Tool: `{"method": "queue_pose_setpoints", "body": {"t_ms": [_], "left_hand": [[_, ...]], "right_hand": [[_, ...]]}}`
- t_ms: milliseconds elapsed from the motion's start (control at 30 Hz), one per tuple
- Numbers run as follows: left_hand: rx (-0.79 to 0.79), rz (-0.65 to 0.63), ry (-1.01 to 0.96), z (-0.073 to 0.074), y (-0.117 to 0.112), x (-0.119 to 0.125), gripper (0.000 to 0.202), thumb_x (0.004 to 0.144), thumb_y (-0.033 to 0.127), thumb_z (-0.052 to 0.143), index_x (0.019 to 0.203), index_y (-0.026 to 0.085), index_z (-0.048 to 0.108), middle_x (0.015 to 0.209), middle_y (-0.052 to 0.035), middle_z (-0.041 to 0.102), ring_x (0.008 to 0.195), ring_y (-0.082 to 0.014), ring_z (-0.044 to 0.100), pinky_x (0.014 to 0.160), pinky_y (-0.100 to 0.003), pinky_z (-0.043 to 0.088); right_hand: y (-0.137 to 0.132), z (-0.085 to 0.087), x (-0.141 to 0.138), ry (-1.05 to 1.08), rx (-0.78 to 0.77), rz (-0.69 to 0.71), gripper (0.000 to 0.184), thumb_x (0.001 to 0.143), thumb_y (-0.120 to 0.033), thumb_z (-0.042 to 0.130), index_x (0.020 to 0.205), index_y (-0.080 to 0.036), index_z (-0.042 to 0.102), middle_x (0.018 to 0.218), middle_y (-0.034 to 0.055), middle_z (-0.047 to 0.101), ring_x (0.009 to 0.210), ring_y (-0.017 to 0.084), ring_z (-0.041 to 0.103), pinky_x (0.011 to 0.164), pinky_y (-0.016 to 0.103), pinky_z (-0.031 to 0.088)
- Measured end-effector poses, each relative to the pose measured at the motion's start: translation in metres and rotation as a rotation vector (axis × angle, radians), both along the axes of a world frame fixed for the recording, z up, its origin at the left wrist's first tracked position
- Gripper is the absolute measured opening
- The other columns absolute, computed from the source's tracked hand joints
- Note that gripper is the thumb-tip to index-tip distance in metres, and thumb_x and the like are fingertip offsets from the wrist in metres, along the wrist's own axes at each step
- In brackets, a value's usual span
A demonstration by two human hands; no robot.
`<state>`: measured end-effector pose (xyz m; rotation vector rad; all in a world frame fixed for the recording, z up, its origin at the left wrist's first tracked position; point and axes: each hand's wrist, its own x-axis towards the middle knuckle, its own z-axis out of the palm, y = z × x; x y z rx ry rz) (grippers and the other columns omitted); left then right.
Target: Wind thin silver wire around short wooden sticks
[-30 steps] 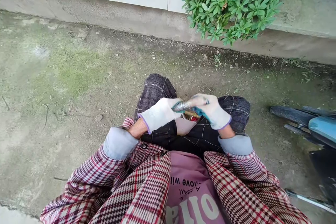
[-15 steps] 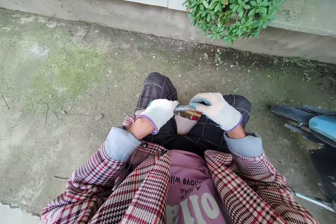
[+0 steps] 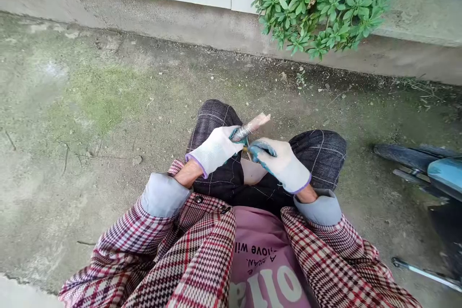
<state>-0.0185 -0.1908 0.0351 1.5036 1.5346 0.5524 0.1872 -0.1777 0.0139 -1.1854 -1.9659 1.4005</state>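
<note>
Both my hands wear white gloves with teal palms and hover over my lap. My left hand (image 3: 215, 149) is closed round a small paintbrush (image 3: 248, 129) with a silver ferrule, its pale bristles pointing up and to the right. My right hand (image 3: 280, 163) sits just right of the left one, fingers curled, with a small yellowish bit at its fingertips close to the brush's lower end; what that bit is I cannot make out. My knees in dark checked trousers (image 3: 321, 151) lie under the hands.
Mossy concrete ground (image 3: 90, 106) spreads to the left. A low concrete ledge (image 3: 144, 14) runs along the top, with a leafy green plant (image 3: 317, 0) hanging over it. Part of a blue scooter (image 3: 433, 173) stands at the right edge.
The brush has swung from lying across between both hands to pointing up-right out of my left hand. My right hand has come off its far end and moved down beside the left.
</note>
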Motion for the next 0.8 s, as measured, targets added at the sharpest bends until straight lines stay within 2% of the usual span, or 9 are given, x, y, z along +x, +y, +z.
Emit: {"method": "queue_pose_setpoints", "body": {"t_ms": [100, 200, 300, 433, 500, 567, 667, 733, 800], "left_hand": [[-0.051, -0.084, 0.289, 0.001, 0.002, 0.002, 0.025, 0.098, 0.025, 0.061, 0.114, 0.015, 0.076, 0.097, -0.0082, 0.079, 0.088, -0.0220, 0.073, 0.080, -0.028, 0.056], [-0.125, -0.270, 0.602, 0.004, 0.004, 0.005, 0.026, 0.101, 0.026, 0.057, 0.118, 0.018, 0.076, 0.099, -0.0112, 0.079, 0.090, -0.0269, 0.075, 0.081, -0.034, 0.054], [-0.102, -0.396, 0.541, 0.003, 0.003, 0.007, 0.025, 0.102, 0.023, 0.055, 0.113, 0.019, 0.077, 0.094, -0.0093, 0.078, 0.086, -0.0250, 0.074, 0.081, -0.034, 0.053], [-0.032, -0.370, 0.268, 0.003, 0.000, 0.005, 0.018, 0.100, 0.027, 0.062, 0.099, 0.017, 0.076, 0.085, -0.0042, 0.075, 0.078, -0.0174, 0.069, 0.076, -0.026, 0.051], [0.001, -0.305, 0.207, 0.005, 0.000, 0.002, 0.020, 0.101, 0.030, 0.061, 0.097, 0.015, 0.075, 0.085, -0.0037, 0.075, 0.078, -0.0158, 0.067, 0.072, -0.024, 0.049], [0.021, -0.191, 0.198, 0.006, 0.000, -0.003, 0.021, 0.101, 0.030, 0.061, 0.098, 0.015, 0.075, 0.085, -0.0041, 0.075, 0.077, -0.0156, 0.067, 0.070, -0.024, 0.048], [-0.023, -0.092, 0.370, 0.008, 0.003, -0.008, 0.020, 0.101, 0.030, 0.061, 0.109, 0.018, 0.075, 0.088, -0.0051, 0.077, 0.078, -0.0184, 0.070, 0.072, -0.026, 0.049], [-0.061, -0.125, 0.563, 0.008, 0.008, -0.008, 0.022, 0.102, 0.030, 0.059, 0.116, 0.021, 0.073, 0.094, -0.0076, 0.078, 0.084, -0.0230, 0.074, 0.074, -0.030, 0.050], [-0.107, -0.236, 0.734, 0.008, 0.012, -0.003, 0.026, 0.103, 0.024, 0.054, 0.122, 0.021, 0.071, 0.100, -0.0105, 0.079, 0.087, -0.0271, 0.076, 0.073, -0.033, 0.050]], "right_hand": [[-0.002, 0.022, 0.004, -0.073, 0.036, 0.167, 0.017, 0.095, -0.027, 0.065, 0.098, -0.023, 0.081, 0.098, 0.0017, 0.084, 0.088, 0.020, 0.077, 0.086, 0.032, 0.057], [0.012, 0.039, 0.013, -0.119, 0.169, 0.195, 0.017, 0.093, -0.026, 0.067, 0.101, -0.026, 0.083, 0.104, 0.0020, 0.084, 0.093, 0.022, 0.078, 0.091, 0.035, 0.058], [0.037, 0.036, 0.021, -0.108, 0.217, 0.113, 0.017, 0.090, -0.023, 0.068, 0.097, -0.025, 0.083, 0.101, 0.0014, 0.084, 0.093, 0.022, 0.078, 0.091, 0.035, 0.058], [0.052, -0.001, 0.023, 0.018, 0.059, -0.085, 0.014, 0.083, -0.024, 0.068, 0.087, -0.020, 0.081, 0.089, 0.0026, 0.082, 0.086, 0.022, 0.077, 0.082, 0.032, 0.060], [0.042, -0.021, 0.020, 0.021, 0.023, -0.127, 0.014, 0.083, -0.025, 0.069, 0.087, -0.020, 0.081, 0.089, 0.0029, 0.083, 0.085, 0.023, 0.078, 0.081, 0.032, 0.061], [0.022, -0.033, 0.015, -0.003, 0.016, -0.087, 0.016, 0.085, -0.025, 0.067, 0.090, -0.021, 0.082, 0.091, 0.0028, 0.083, 0.085, 0.023, 0.078, 0.083, 0.033, 0.061], [-0.007, -0.029, 0.008, -0.024, 0.042, 0.069, 0.018, 0.090, -0.023, 0.065, 0.094, -0.021, 0.082, 0.094, 0.0036, 0.084, 0.087, 0.021, 0.078, 0.086, 0.033, 0.061], [-0.016, -0.013, 0.006, -0.019, 0.109, 0.161, 0.019, 0.093, -0.021, 0.064, 0.097, -0.022, 0.082, 0.098, 0.0040, 0.084, 0.089, 0.020, 0.079, 0.088, 0.033, 0.060], [-0.012, 0.007, 0.008, -0.035, 0.184, 0.209, 0.020, 0.095, -0.021, 0.063, 0.100, -0.023, 0.083, 0.102, 0.0036, 0.084, 0.091, 0.020, 0.079, 0.089, 0.032, 0.060]]}}
